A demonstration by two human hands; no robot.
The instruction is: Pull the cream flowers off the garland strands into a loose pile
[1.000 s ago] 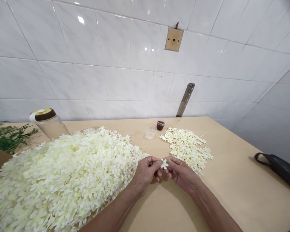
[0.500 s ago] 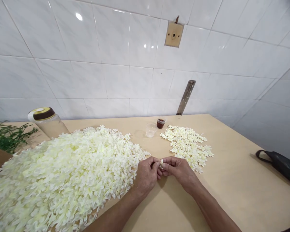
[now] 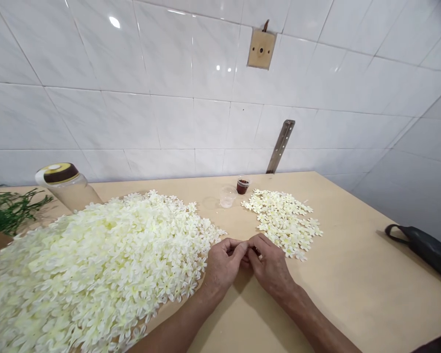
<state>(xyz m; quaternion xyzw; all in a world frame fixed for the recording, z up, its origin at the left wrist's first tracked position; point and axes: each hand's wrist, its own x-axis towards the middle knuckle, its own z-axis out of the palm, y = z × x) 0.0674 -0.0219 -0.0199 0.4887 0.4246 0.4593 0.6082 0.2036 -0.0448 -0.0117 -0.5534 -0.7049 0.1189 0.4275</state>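
My left hand [image 3: 223, 262] and my right hand [image 3: 270, 262] meet above the table's front middle, fingertips pinched together. Between them is a small white artificial flower, hidden by the fingers at this moment. A large heap of white, yellow-centred artificial flowers [image 3: 106, 264] spreads left of my left hand, its edge close to the wrist. Beyond my right hand lies a smaller, flatter group of the same flowers [image 3: 282, 220].
Near the wall stand a clear plastic cup [image 3: 228, 197] and a small cup of dark red-brown liquid [image 3: 243, 185]. At the left are a capped bottle [image 3: 68, 184] and green artificial sprigs [image 3: 12, 208]. A black strapped pouch [image 3: 426, 247] rests on the table's [image 3: 371, 289] right side.
My right hand has turned over, so its back now faces up and its fingers cover the white piece that showed between the fingertips. The left hand stays nearly in place.
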